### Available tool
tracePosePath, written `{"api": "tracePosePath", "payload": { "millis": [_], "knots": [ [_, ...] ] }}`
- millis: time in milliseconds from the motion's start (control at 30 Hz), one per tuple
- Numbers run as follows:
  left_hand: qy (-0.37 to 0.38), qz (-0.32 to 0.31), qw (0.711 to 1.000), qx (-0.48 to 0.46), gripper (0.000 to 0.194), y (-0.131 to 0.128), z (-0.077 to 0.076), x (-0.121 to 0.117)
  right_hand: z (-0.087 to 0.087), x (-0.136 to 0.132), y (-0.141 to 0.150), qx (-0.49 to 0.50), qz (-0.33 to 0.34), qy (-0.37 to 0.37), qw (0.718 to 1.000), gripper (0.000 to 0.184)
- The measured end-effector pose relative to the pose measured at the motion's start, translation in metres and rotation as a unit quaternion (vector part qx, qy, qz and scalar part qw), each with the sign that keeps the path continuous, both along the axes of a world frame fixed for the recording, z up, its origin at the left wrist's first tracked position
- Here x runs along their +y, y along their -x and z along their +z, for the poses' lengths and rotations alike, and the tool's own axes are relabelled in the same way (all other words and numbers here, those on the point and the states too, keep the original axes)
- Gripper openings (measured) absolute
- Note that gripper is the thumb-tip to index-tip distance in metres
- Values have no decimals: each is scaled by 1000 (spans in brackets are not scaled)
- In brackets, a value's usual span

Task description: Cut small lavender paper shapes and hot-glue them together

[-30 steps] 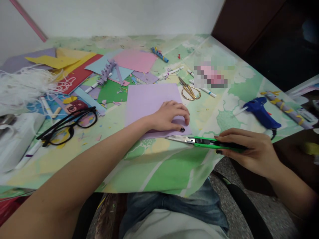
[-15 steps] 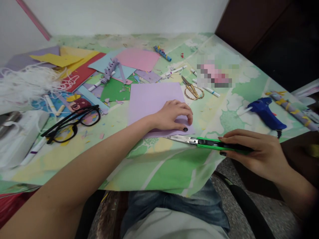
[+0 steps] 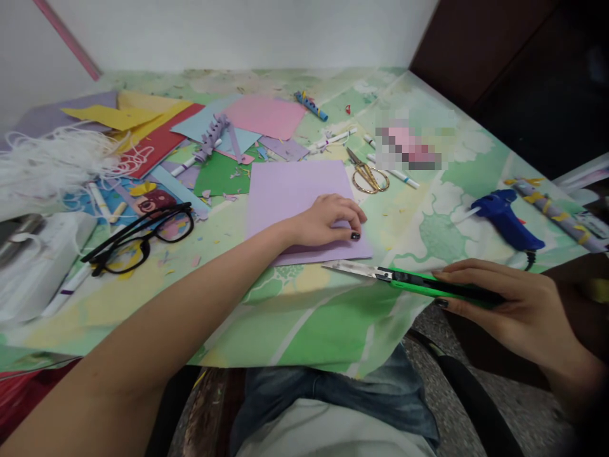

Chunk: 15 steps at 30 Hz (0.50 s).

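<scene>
A light purple sheet of paper [image 3: 299,190] lies on the flowered tablecloth in front of me. My left hand [image 3: 330,221] rests on its right half, palm down, with the fingers spread and bent and the thumb near the front edge. My right hand [image 3: 504,301] is closed around a green and black utility knife [image 3: 428,284], off the table's front right edge. Its long blade [image 3: 354,269] is extended and points left, just in front of the sheet's near edge. Whether the blade touches the cloth I cannot tell.
Gold-handled scissors [image 3: 365,174] and several markers lie behind the sheet. A blue glue gun [image 3: 509,219] is at the right. To the left are black-framed glasses [image 3: 137,241], a white power strip [image 3: 45,266], tangled white string [image 3: 57,165] and coloured paper [image 3: 266,114] with scraps.
My right hand and the utility knife have shifted right and slightly toward me, bringing the blade off the paper's near edge. My left hand stays on the sheet, its thumb drawn in a little.
</scene>
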<state>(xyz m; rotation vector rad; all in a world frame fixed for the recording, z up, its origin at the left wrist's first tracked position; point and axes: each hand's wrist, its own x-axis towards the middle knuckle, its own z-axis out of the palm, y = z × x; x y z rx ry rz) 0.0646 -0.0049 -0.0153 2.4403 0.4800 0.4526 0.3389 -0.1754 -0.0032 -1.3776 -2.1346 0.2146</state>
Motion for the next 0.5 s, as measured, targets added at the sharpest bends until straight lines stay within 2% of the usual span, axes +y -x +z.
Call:
{"api": "tracePosePath", "payload": {
  "millis": [100, 267, 400, 500],
  "knots": [
    [12, 3, 1000, -18, 17, 1, -1, 0, -3, -5, -7, -1, -20, 3, 1000, 17],
    [-16, -17, 999, 26, 18, 0, 4, -2, -9, -16, -31, 6, -46, 17, 999, 22],
    [-44, -63, 994, 81, 38, -9, 15, 6, -17, -34, -59, -1, -124, 30, 992, 27],
    [-45, -90, 983, 156, 31, -20, 24, 13, -23, -48, -75, 0, -186, 46, 981, 32]
  ]
}}
